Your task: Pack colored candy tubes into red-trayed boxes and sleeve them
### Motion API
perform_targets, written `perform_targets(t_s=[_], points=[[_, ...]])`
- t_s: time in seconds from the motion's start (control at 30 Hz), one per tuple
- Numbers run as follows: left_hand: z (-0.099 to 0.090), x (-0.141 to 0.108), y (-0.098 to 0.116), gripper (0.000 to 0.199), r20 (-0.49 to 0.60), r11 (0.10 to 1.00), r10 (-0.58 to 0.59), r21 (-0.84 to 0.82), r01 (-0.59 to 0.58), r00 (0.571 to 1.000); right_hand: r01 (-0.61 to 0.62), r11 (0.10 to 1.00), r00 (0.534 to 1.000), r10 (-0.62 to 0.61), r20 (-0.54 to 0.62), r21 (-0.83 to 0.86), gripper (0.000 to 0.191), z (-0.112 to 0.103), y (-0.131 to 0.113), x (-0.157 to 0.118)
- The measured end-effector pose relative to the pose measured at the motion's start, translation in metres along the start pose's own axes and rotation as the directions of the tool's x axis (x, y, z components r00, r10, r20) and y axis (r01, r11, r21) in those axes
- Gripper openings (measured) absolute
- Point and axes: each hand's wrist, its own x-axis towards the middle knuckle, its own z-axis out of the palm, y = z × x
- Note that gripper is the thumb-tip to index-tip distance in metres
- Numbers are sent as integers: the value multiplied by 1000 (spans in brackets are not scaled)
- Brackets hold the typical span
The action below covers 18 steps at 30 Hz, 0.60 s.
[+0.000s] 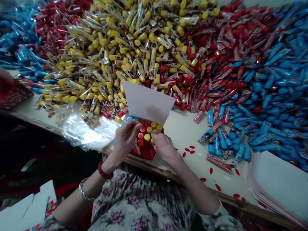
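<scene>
A small red box point(147, 154) stands at the table's front edge, its white lid point(148, 102) raised at the back. Rows of tubes with round caps fill it: blue caps at the left, red caps point(141, 136) in the middle, yellow caps point(147, 137) at the right. My left hand point(126, 137) is over the box's left part, fingers pinched together; what they hold is hidden. At the right side of the box, my right hand point(164, 145) has its fingers curled round the edge, beside the yellow caps.
Behind the box rise heaps of wrapped yellow tubes point(113, 50), red tubes point(220, 53) and blue tubes point(290, 85). Clear plastic bags point(87, 132) lie at left. White flattened cartons point(281, 182) are stacked at right. Red oval bits point(218, 187) dot the table point(188, 128).
</scene>
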Motion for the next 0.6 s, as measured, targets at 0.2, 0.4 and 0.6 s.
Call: perform_targets(t_s=[0.2, 0.4, 0.6], points=[[41, -20, -22, 28, 13, 960, 186, 210, -185, 982, 15, 810, 842, 306, -444, 587, 24, 19, 16, -28], [40, -25, -30, 24, 539, 693, 83, 573, -437, 838, 36, 376, 762, 589, -268, 926, 16, 58, 23, -38], [16, -29, -26, 24, 615, 560, -12, 657, -505, 788, -88, 770, 731, 482, -484, 632, 28, 79, 30, -42]])
